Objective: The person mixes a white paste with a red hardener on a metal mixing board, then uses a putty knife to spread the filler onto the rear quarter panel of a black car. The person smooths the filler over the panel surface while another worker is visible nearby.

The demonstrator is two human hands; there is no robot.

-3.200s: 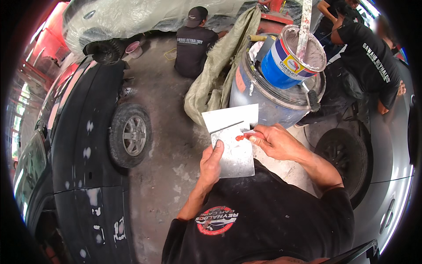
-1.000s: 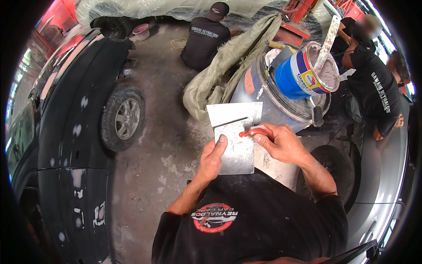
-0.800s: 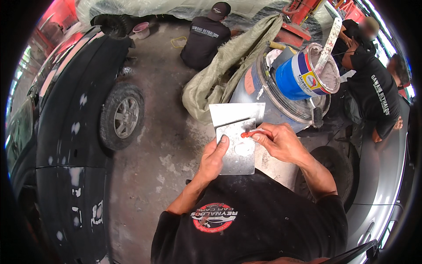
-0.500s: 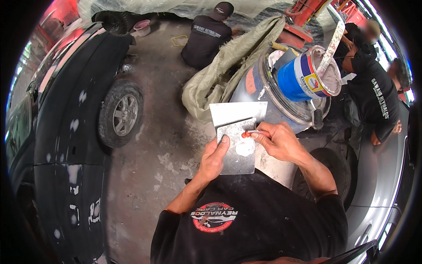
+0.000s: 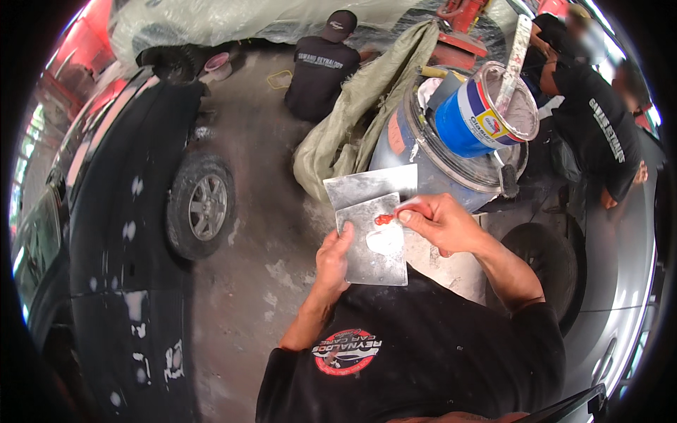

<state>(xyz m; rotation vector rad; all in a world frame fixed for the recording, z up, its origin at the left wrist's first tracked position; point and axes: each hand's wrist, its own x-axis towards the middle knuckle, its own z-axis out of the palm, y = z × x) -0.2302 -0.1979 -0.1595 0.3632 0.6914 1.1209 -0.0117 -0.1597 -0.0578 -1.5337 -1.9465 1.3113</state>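
Note:
My left hand (image 5: pixel 332 257) grips two flat metal plates, thumb on the front of the lower plate (image 5: pixel 384 269), with the wider upper one (image 5: pixel 352 185) behind it. A white blob (image 5: pixel 382 241) lies on the lower plate, and a smaller red blob of paste (image 5: pixel 383 220) sits just above it. My right hand (image 5: pixel 444 227) is closed on a small red tube (image 5: pixel 412 209), its nozzle end at the red paste. A grey drum (image 5: pixel 395 155) stands beyond the plates, carrying a blue paint can (image 5: pixel 458 120) with a smeared stick (image 5: pixel 513 60).
A black car (image 5: pixel 106 233) with sanded patches stands left, a silver car (image 5: pixel 620 268) right. A draped greenish tarp (image 5: pixel 331 155) lies beside the drum. A plastic-covered vehicle (image 5: pixel 247 28), a seated co-worker (image 5: pixel 321 81) and a small pail (image 5: pixel 217 65) are ahead. More co-workers (image 5: pixel 592 127) work right.
The red paste on the plate has grown and the white blob shows larger than earlier. In the last half second the plates have tilted and shifted slightly left, with my right hand still at them.

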